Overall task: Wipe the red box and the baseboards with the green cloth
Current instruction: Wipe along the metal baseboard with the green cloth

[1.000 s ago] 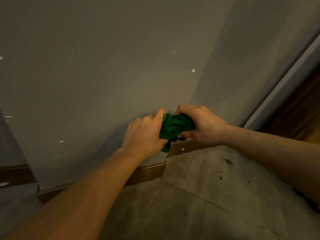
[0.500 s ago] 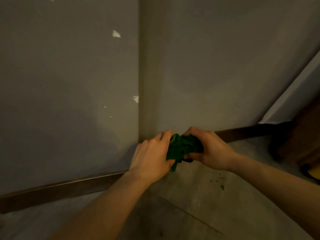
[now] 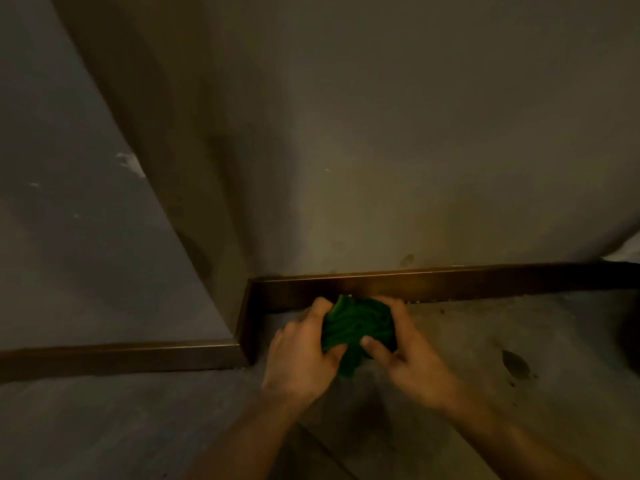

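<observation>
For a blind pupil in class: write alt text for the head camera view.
Two bare hands, left hand and right hand, bunch a crumpled green cloth beside a dark brown wooden baseboard under a grey wall.

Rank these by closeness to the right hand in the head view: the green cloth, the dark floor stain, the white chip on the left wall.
From the right hand:
1. Green cloth, gripped in it, bunched between both hands.
2. Dark floor stain, on the floor to its right.
3. White chip, high on the left wall, far left.

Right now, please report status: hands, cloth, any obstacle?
Left hand and right hand both grip bunched green cloth. Cloth at baseboard, just right of wall corner. Nothing blocking. Red box not visible.
</observation>
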### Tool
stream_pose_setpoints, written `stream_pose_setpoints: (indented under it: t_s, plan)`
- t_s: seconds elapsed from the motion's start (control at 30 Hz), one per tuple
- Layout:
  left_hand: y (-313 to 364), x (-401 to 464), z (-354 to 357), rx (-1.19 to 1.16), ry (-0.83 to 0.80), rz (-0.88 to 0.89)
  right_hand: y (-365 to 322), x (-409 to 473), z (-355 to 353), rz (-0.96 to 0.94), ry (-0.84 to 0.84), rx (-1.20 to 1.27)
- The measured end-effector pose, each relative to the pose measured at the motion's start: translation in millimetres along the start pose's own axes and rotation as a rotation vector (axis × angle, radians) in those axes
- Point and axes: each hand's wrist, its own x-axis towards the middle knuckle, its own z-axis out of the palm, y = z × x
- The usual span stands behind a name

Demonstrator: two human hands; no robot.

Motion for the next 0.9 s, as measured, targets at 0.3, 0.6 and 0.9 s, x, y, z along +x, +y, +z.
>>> stream_pose_setpoints:
  t_s: [0.3, 0.6, 0.9]
  plan:
    - [-4, -10, 41, -0.348, 0.11, -0.367, 14, -10, 42, 0.023, -0.03, 0.024]
    - [-13, -9, 39, -0.415, -0.09, -0.205, 38, -1, 25, -0.13, 0.138, -0.181]
    - [-64, -4, 74, 0.413, -0.066, 0.007, 60, 5, -16, 0.002, 0.167, -0.197]
